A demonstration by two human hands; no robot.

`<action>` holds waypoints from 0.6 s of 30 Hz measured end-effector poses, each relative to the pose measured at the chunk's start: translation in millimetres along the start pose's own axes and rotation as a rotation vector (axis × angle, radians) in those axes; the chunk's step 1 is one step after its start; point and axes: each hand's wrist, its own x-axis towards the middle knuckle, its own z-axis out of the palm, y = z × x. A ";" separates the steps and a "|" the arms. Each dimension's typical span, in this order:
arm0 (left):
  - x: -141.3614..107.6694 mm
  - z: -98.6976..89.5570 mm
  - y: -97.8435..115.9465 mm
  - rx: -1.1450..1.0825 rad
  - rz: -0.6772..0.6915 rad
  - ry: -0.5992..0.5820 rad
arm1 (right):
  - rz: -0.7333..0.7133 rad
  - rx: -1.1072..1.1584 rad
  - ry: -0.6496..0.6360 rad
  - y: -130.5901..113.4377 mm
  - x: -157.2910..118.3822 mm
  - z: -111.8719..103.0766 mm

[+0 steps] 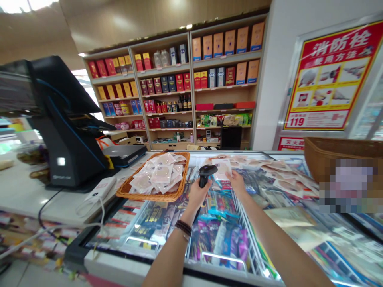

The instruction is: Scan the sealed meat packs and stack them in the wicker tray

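Observation:
My left hand (198, 194) is wrapped round the grip of a black handheld barcode scanner (208, 170), whose head points forward and to the right. My right hand (237, 182) pinches the edge of a flat, clear-and-white packet (222, 169), just right of the scanner head. Both hands are above the glass top of a chest freezer. Left of them stands an orange wicker basket (179, 190) heaped with similar flat packets (161, 173). More such packets (287, 185) lie spread over the glass on the right.
Under the glass, wire baskets hold colourful ice-cream packs (221, 235). A black cash-register terminal (70, 131) and a white box with a cable (101, 188) stand on the left counter. A brown bin (335, 153) is at right. Shelves of boxed goods (167, 83) line the back wall.

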 end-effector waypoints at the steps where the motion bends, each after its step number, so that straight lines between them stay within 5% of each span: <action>1: -0.2 -0.1 0.4 -0.008 0.003 -0.004 | 0.004 -0.002 -0.001 0.0 0.0 0.2; 8: -2.3 0.6 10.5 -0.029 -0.017 0.003 | 0.020 -0.060 0.036 3.1 5.3 2.5; 11: -2.4 -3.9 19.8 -0.042 -0.006 0.023 | 0.135 -0.051 0.040 4.4 11.3 7.9; 14: -1.9 -18.8 34.8 -0.051 0.036 0.047 | 0.281 0.046 0.031 0.4 18.7 21.2; 18: -1.8 -58.4 60.7 -0.014 0.088 0.122 | 0.244 0.104 -0.019 -18.2 32.4 57.5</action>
